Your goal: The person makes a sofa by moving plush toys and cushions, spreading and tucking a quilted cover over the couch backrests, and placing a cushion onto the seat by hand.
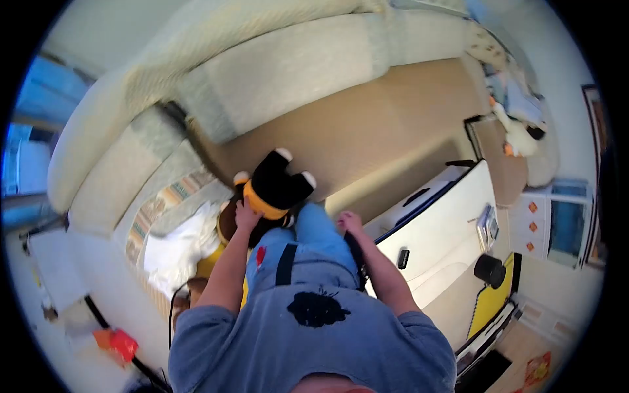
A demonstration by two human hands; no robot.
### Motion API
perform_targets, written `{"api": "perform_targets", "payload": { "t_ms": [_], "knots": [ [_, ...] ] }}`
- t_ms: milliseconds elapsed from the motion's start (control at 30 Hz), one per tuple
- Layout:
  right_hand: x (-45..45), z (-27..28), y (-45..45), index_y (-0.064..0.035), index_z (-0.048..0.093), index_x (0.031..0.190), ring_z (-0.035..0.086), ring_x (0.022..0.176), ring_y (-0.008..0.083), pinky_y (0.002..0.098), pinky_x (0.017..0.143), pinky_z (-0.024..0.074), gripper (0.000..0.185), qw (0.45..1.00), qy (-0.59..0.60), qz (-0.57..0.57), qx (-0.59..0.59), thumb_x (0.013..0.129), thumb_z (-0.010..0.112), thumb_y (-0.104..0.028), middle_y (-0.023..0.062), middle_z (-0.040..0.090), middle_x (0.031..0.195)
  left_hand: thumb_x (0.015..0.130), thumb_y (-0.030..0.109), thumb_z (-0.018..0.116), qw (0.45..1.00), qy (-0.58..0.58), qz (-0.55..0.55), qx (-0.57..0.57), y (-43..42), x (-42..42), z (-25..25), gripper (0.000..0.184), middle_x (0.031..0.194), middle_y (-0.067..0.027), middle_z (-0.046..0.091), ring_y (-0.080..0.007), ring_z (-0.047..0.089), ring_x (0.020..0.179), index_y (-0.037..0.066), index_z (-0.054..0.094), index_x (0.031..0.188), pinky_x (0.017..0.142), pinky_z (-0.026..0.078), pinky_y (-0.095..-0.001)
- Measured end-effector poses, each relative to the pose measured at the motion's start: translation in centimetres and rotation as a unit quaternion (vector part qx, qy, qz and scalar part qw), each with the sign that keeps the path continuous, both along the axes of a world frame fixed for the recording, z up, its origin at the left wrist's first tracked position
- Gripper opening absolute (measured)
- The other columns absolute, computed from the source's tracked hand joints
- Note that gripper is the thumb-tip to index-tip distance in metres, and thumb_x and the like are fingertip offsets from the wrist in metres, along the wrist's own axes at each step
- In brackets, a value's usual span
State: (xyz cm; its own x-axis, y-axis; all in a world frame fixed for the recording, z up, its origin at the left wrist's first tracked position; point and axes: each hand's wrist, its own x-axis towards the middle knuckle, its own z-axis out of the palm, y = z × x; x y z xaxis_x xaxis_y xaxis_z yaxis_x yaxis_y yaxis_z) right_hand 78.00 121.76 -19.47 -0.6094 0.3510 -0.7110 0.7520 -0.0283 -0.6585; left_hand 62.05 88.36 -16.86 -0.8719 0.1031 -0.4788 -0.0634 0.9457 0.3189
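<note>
- L hand: fingers bent over the orange band of the plush toy; looks like a grip, tho toy hides some fingertips.
- R hand: off to R, near the white table; fingers loosely curled, nothing visible in it. Can't tell if fully closed.
- Toy loc: just far of the L knee of the jeans, b/w the person & the sofa backrest. Can't tell if it's held up or resting on the brown seat.
- Key relation: toy's long axis runs diag., near-L to far-R; black legs w/ pale feet point far/R, brown end near-L, partly hidden by L hand & forearm. L hand is on its near-L part, so it's the closer one; R hand is well apart, w/ toy lying to its L & a bit far.
- L side, near: white cloth piled beside patterned fabric.
- R side: small black item & black cylinder on/by the table; white plush far R on sofa end.
</note>
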Motion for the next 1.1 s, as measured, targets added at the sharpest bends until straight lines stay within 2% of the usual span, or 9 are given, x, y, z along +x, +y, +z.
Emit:
{"api": "perform_targets", "payload": {
  "t_ms": [233, 400, 467, 567, 633, 767, 933, 1033, 1100],
  "knots": [
    [0.6, 2.2, -1.8, -0.0019, 0.059, 0.083, 0.056, 0.059, 0.0131, 0.0256, 0.056, 0.046, 0.017, 0.998, 0.021, 0.019, 0.048, 0.08, 0.049, -0.015, 0.0055, 0.06, 0.07, 0.063, 0.029, 0.069, 0.968, 0.02, -0.116, -0.222, 0.5, -1.3, -0.5, 0.082, 0.118, -0.0108, 0.038, -0.029, 0.04, 0.11, 0.021, 0.023, 0.131, 0.088, 0.032, -0.0516],
    [1.9, 1.9, -1.2, -0.001, 0.06, 0.085, 0.057, 0.061, 0.0138, 0.0259, 0.058, 0.0462, 0.019, 0.997, 0.009, 0.032, 0.066, 0.079, 0.051, -0.017, 0.0067, 0.06, 0.071, 0.049, 0.046, 0.077, 0.942, -0.235, 0.212, -0.116, -5.8, -1.1, -3.3, 0.121, 0.136, -0.0249, 0.012, -0.0392, 0.021, 0.124, 0.022, -0.004, 0.135, 0.097, 0.026, -0.0502],
    [2.4, 2.1, -1.0, -0.001, 0.06, 0.084, 0.057, 0.061, 0.0138, 0.0263, 0.058, 0.0463, 0.02, 0.997, 0.006, 0.018, 0.071, 0.078, 0.051, -0.018, 0.0068, 0.06, 0.071, 0.044, 0.035, 0.082, 0.938, -0.21, 0.277, -0.003, -7.5, -0.3, -4.2, 0.123, 0.131, -0.0192, 0.03, -0.0308, 0.032, 0.121, 0.009, 0.003, 0.135, 0.098, 0.029, -0.0385],
    [2.6, 2.6, -0.8, -0.0011, 0.06, 0.083, 0.057, 0.061, 0.0138, 0.0267, 0.058, 0.0462, 0.021, 0.997, -0.014, 0.006, 0.074, 0.078, 0.051, -0.019, 0.0067, 0.061, 0.07, 0.047, 0.038, 0.079, 0.941, -0.199, 0.274, 0.021, -9.4, 0.2, -8.6, 0.114, 0.131, -0.0233, 0.027, -0.0316, 0.029, 0.122, 0.012, 0.012, 0.135, 0.099, 0.028, -0.0389],
    [2.6, 2.6, -0.9, -0.0011, 0.06, 0.083, 0.057, 0.061, 0.0137, 0.0269, 0.058, 0.0462, 0.021, 0.997, -0.027, 0.01, 0.072, 0.078, 0.051, -0.019, 0.0066, 0.061, 0.07, 0.061, 0.032, 0.069, 0.984, -0.125, 0.022, -0.126, -8.4, -0.2, -6.6, 0.069, 0.116, -0.0219, 0.047, -0.0304, 0.045, 0.11, 0.004, 0.044, 0.118, 0.091, 0.038, -0.0367],
    [1.6, 1.2, -0.7, -0.0032, 0.062, 0.084, 0.058, 0.065, 0.0185, 0.0304, 0.061, 0.0464, 0.025, 0.995, -0.021, 0.051, 0.083, 0.077, 0.05, -0.023, 0.0095, 0.061, 0.073, 0.076, 0.02, 0.048, 0.964, -0.07, -0.187, -0.173, -3.1, -0.7, -1.4, 0.022, 0.09, -0.0138, 0.061, -0.0285, 0.06, 0.082, 0.004, 0.062, 0.082, 0.069, 0.049, -0.0383],
    [-0.6, 1.9, 0.7, -0.0062, 0.063, 0.087, 0.059, 0.077, 0.0261, 0.0359, 0.068, 0.0461, 0.029, 0.973, 0.011, 0.127, 0.191, 0.075, 0.049, -0.029, 0.0128, 0.062, 0.084, 0.074, 0.026, 0.055, 0.977, -0.04, -0.175, -0.115, 0.9, -0.8, -1.3, 0.03, 0.1, -0.0134, 0.053, -0.027, 0.053, 0.093, 0.003, 0.056, 0.094, 0.076, 0.046, -0.0387],
    [-1.9, 1.7, 1.5, -0.0057, 0.062, 0.089, 0.058, 0.082, 0.0273, 0.0369, 0.07, 0.0457, 0.028, 0.98, -0.004, 0.117, 0.162, 0.075, 0.05, -0.028, 0.0147, 0.061, 0.088, 0.062, 0.036, 0.07, 0.981, -0.034, -0.094, -0.163, 2.1, -0.7, -1.3, 0.075, 0.112, -0.0126, 0.041, -0.0284, 0.044, 0.104, 0.003, 0.033, 0.118, 0.079, 0.045, -0.0388],
    [-2.5, 1.5, 1.9, -0.0038, 0.062, 0.085, 0.06, 0.072, 0.0238, 0.0339, 0.067, 0.0463, 0.025, 0.977, 0.041, 0.12, 0.174, 0.075, 0.052, -0.024, 0.0121, 0.062, 0.079, 0.061, 0.035, 0.071, 0.982, -0.048, -0.045, -0.175, 3.1, -1.4, -0.1, 0.073, 0.111, -0.0124, 0.042, -0.0288, 0.043, 0.105, 0.003, 0.034, 0.116, 0.08, 0.045, -0.039]
  ]
}}
